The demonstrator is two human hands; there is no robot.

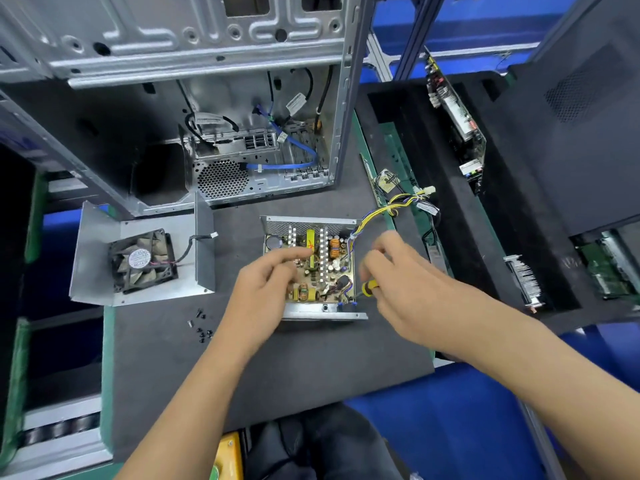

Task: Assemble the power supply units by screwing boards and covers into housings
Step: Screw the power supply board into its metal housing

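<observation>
At frame centre, the left hand lay flat-fingered, steadying the board in its housing; the right hand's grip pinched a screwdriver.

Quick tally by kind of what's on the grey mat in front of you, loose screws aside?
Computer case: 1
Open power supply housing with board: 1
Cover with fan: 1
Screwdriver, gripped by right hand: 1
Total: 4
</observation>
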